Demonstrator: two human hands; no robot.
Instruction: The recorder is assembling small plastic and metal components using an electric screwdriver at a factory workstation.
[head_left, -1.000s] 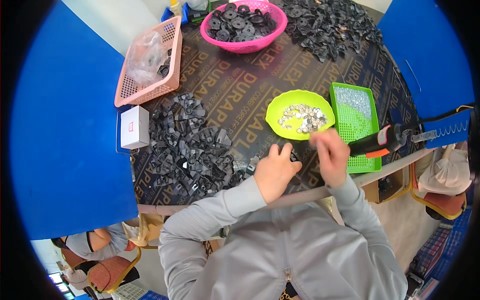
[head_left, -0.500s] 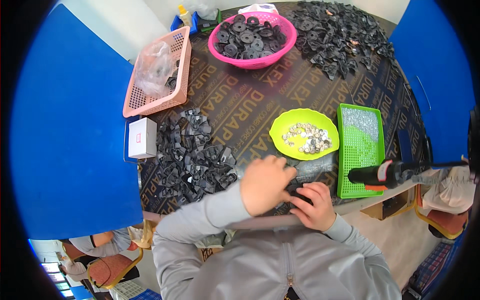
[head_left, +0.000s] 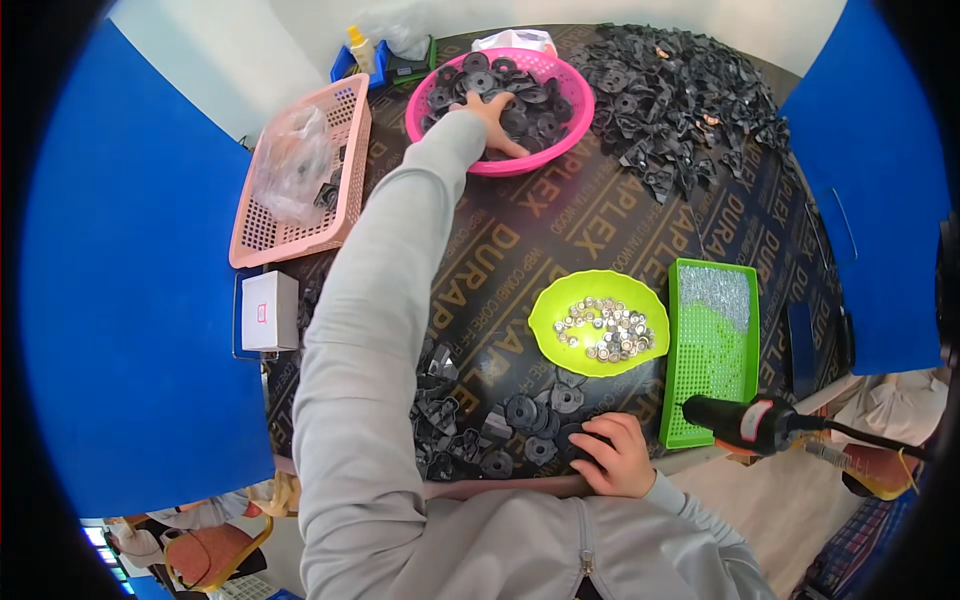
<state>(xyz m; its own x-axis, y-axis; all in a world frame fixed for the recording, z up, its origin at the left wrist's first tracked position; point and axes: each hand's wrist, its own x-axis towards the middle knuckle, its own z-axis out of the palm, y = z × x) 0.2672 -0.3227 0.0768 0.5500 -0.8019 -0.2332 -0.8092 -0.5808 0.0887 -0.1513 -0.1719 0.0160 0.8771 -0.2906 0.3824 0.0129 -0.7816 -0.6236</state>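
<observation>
My left hand [head_left: 490, 122] reaches far forward into the pink round basket [head_left: 415, 122]. Its fingers are spread over the black round discs [head_left: 481, 82] heaped inside, and I cannot see it gripping one. Close to the table's front edge, my right hand [head_left: 622, 456] has its fingers curled over a black disc [head_left: 577, 441]. More loose black discs [head_left: 540, 451] lie just left of that hand. Beyond it stands a lime-green bowl [head_left: 549, 345] with small round metal pieces [head_left: 622, 333] in it.
A green perforated tray [head_left: 712, 370] holds small silvery parts; a black power screwdriver [head_left: 740, 420] hangs over its near end. Angular black parts [head_left: 440, 420] lie by my left sleeve, more [head_left: 690, 100] at the far right. A peach basket [head_left: 352, 180] and white box [head_left: 270, 311] stand left.
My left hand has left the spot beside my right hand and stretched forward into the pink basket. Loose discs near my right hand now show. The whole view has shifted slightly.
</observation>
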